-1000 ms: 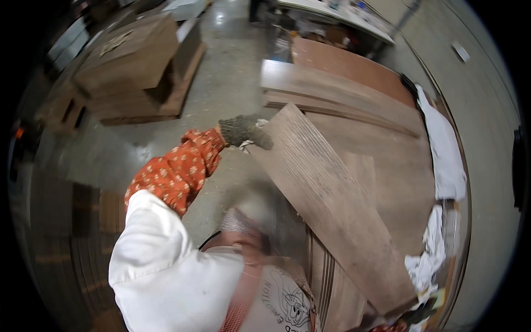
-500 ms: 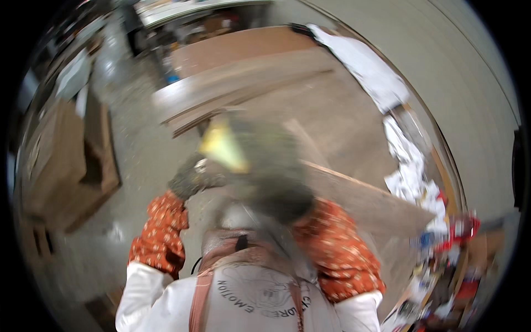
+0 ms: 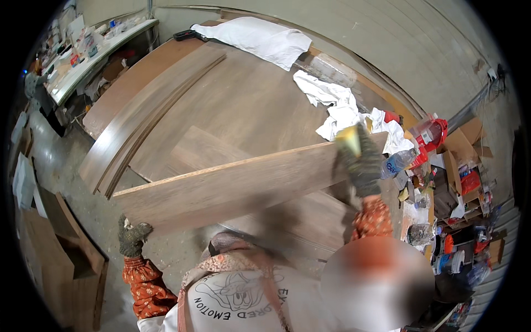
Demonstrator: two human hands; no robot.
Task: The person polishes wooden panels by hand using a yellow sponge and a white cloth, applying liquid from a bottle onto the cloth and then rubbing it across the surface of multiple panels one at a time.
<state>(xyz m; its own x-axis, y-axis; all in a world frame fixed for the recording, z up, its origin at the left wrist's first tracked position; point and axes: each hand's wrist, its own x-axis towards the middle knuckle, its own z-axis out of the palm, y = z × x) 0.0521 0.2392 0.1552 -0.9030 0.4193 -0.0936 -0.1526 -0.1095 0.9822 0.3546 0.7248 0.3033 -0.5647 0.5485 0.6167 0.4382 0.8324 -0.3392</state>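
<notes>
A long brown wood-grain board (image 3: pixel 238 185) is held up tilted on its edge, its raw pale long edge facing up and its right end higher. My left hand (image 3: pixel 133 235), in a grey-green knit glove, is closed on the board's lower left corner. At the right end my right hand (image 3: pixel 362 171), gloved the same way and slightly blurred, is closed on a small yellow pad-like thing (image 3: pixel 348 138) at the board's top edge. The glove covers most of that thing, so its exact kind does not show. Orange patterned sleeve covers (image 3: pixel 146 288) are on both forearms.
Under the held board lies a large brown panel (image 3: pixel 232 105) with other boards (image 3: pixel 293 227) on it. Curved strips (image 3: pixel 149 116) lie at its left. White cloths (image 3: pixel 326 102), plastic bottles (image 3: pixel 398 163) and clutter border the right. A brown cabinet-like piece (image 3: pixel 61 254) stands left.
My view has turned to the right. My hands, close together before, are now far apart at the board's two ends. The yellow thing has gone right with my right hand.
</notes>
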